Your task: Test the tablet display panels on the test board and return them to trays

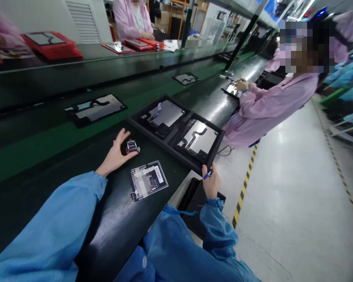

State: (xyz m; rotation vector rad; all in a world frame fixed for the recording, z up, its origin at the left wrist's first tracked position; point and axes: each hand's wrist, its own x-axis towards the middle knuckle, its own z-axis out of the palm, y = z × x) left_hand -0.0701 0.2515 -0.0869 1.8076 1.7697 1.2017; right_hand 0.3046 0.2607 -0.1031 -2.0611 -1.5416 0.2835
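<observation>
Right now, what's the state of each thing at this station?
left hand: grip closed on the small metal device
small metal device: resting on the bench
right hand: grip on the black tray's near corner, blue pen in the fingers
black tray: flat, both compartments filled
two tray panels: lying flat, one per compartment
printed board: flat on the bench, untouched
belt panel: flat on the conveyor
</observation>
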